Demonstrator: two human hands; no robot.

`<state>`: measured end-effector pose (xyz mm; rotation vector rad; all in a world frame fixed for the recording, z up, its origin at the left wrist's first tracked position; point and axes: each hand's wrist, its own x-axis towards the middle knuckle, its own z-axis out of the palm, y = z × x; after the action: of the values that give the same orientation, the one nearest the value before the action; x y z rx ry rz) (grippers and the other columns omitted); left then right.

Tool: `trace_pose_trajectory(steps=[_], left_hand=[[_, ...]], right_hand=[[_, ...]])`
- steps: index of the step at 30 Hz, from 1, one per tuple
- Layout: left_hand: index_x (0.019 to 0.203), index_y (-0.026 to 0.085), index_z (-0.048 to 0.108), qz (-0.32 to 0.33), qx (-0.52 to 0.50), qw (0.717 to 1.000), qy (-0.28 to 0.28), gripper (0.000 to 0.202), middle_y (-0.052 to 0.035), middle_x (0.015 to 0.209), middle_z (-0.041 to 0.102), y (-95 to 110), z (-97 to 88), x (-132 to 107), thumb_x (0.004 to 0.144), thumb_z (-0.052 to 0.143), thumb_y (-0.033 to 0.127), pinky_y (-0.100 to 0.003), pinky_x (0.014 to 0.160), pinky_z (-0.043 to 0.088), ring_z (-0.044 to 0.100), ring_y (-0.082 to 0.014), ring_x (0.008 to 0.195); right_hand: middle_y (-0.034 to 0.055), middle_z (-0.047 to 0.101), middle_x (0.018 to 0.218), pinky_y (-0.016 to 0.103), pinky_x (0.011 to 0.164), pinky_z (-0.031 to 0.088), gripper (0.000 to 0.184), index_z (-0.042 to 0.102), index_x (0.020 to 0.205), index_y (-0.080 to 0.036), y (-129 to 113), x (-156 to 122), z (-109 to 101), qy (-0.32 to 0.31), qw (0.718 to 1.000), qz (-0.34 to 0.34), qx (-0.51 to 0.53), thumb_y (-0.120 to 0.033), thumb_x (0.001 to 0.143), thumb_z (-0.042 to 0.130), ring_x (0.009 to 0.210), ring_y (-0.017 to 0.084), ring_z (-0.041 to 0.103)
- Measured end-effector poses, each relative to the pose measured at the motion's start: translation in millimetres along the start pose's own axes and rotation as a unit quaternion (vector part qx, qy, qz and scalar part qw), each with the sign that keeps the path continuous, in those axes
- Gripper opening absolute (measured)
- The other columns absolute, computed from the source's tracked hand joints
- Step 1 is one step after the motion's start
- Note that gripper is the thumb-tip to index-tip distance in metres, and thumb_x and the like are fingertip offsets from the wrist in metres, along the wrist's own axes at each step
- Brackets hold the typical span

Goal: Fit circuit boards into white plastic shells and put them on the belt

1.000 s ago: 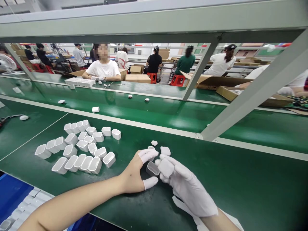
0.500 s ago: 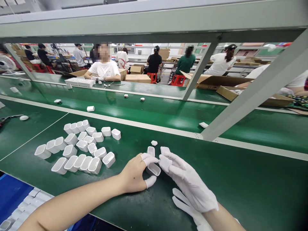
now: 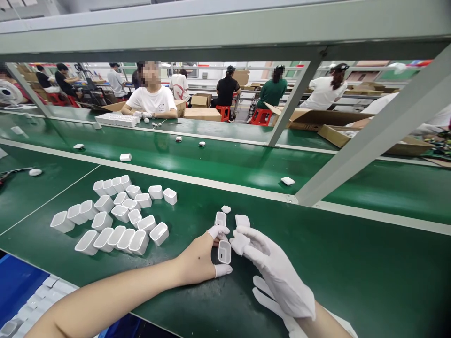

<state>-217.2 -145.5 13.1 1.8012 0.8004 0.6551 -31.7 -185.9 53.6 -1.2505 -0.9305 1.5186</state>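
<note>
Most of the work looks undone: a heap of white shells (image 3: 116, 216) lies to the left on the green counter (image 3: 352, 263), and two loose pieces (image 3: 242, 220) sit just beyond the hands. The left hand (image 3: 200, 256) pinches one open shell (image 3: 224, 252) between thumb and forefinger, near the counter's front. The gloved right hand (image 3: 273, 270) nips a small white cap (image 3: 240, 243) just beside it.

Green conveyor bench (image 3: 352, 263), grey metal frame (image 3: 373, 136), cardboard boxes (image 3: 202, 113), red stools (image 3: 260, 117)
</note>
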Motion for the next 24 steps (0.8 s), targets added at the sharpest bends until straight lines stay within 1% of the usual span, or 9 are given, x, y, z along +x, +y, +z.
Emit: trace_pose_trajectory(steps=[3, 6, 8, 11, 13, 17, 19, 22, 24], left_hand=[[0.127, 0.023, 0.043, 0.013, 0.075, 0.997, 0.010, 0.066, -0.0074, 0.111, 0.060, 1, -2.0, 0, 0.067, 0.072, 0.019, -0.044, 0.092, 0.048, 0.058, -0.0270, 0.103], [0.127, 0.021, 0.046, 0.058, 0.133, 0.989, 0.007, 0.065, -0.0089, 0.113, 0.060, 0, -3.2, 0, 0.066, 0.065, 0.013, -0.042, 0.091, 0.048, 0.057, -0.0271, 0.103], [0.125, 0.020, 0.049, 0.071, 0.163, 0.984, 0.014, 0.060, -0.0088, 0.109, 0.062, -3, -3.3, 0, 0.068, 0.067, 0.015, -0.042, 0.090, 0.049, 0.058, -0.0271, 0.101], [0.117, 0.019, 0.054, 0.040, 0.226, 0.973, 0.037, 0.051, -0.0088, 0.104, 0.063, -6, -3.8, 3, 0.070, 0.074, 0.027, -0.045, 0.086, 0.050, 0.059, -0.0294, 0.098], [0.112, 0.019, 0.056, 0.011, 0.251, 0.967, 0.036, 0.046, -0.0084, 0.103, 0.061, -6, -4.8, 5, 0.071, 0.075, 0.029, -0.044, 0.082, 0.051, 0.060, -0.0285, 0.093], [0.120, 0.023, 0.055, 0.014, 0.204, 0.979, 0.012, 0.052, -0.0078, 0.113, 0.056, -3, -6.4, 5, 0.071, 0.074, 0.026, -0.041, 0.083, 0.051, 0.059, -0.0257, 0.095], [0.127, 0.024, 0.052, 0.016, 0.152, 0.988, -0.003, 0.060, -0.0080, 0.116, 0.055, -3, -6.1, 5, 0.070, 0.072, 0.023, -0.037, 0.078, 0.053, 0.061, -0.0222, 0.088], [0.128, 0.022, 0.050, -0.011, 0.076, 0.997, -0.019, 0.059, -0.0060, 0.106, 0.058, -7, -4.6, 4, 0.071, 0.068, 0.021, -0.030, 0.063, 0.052, 0.058, -0.0145, 0.067], [0.124, 0.021, 0.053, -0.016, 0.052, 0.998, -0.016, 0.055, -0.0026, 0.094, 0.059, -9, -3.5, 5, 0.071, 0.069, 0.023, -0.027, 0.060, 0.049, 0.056, -0.0132, 0.064]], right_hand=[[0.0076, 0.067, 0.106, 0.042, 0.094, 0.047, 0.049, 0.066, 0.106, -0.023, -1, 0, 1, 0.023, 0.999, -0.005, -0.041, -0.045, 0.065, 0.082, 0.103, 0.027, 0.061], [0.0070, 0.068, 0.097, 0.041, 0.090, 0.047, 0.050, 0.066, 0.107, -0.021, -1, 0, 1, 0.020, 0.999, -0.014, -0.028, -0.045, 0.066, 0.081, 0.095, 0.025, 0.061], [0.0048, 0.065, 0.090, 0.038, 0.085, 0.047, 0.046, 0.066, 0.106, -0.020, -2, 1, 1, 0.014, 1.000, -0.011, -0.018, -0.044, 0.069, 0.079, 0.088, 0.022, 0.059], [0.0002, 0.059, 0.078, 0.032, 0.075, 0.046, 0.033, 0.067, 0.097, -0.020, -4, 1, 2, -0.012, 1.000, -0.006, -0.012, -0.042, 0.073, 0.076, 0.075, 0.016, 0.054], [0.0000, 0.060, 0.077, 0.031, 0.074, 0.046, 0.032, 0.067, 0.094, -0.020, -4, 1, 4, -0.017, 1.000, -0.005, -0.014, -0.041, 0.072, 0.077, 0.074, 0.015, 0.054], [0.0061, 0.068, 0.099, 0.038, 0.090, 0.047, 0.045, 0.068, 0.103, -0.020, 0, 0, 7, 0.017, 0.999, 0.012, -0.043, -0.045, 0.067, 0.080, 0.096, 0.024, 0.062], [0.0080, 0.068, 0.108, 0.041, 0.095, 0.046, 0.047, 0.067, 0.106, -0.020, 1, 0, 6, 0.018, 0.999, 0.007, -0.038, -0.046, 0.069, 0.078, 0.104, 0.028, 0.061], [0.0087, 0.067, 0.112, 0.043, 0.097, 0.046, 0.047, 0.066, 0.107, -0.019, 2, 2, 3, 0.027, 0.999, -0.007, -0.037, -0.048, 0.071, 0.076, 0.107, 0.028, 0.060], [0.0086, 0.067, 0.113, 0.043, 0.096, 0.047, 0.047, 0.065, 0.106, -0.020, 4, 3, 2, 0.045, 0.997, -0.022, -0.067, -0.046, 0.069, 0.077, 0.106, 0.028, 0.061]])
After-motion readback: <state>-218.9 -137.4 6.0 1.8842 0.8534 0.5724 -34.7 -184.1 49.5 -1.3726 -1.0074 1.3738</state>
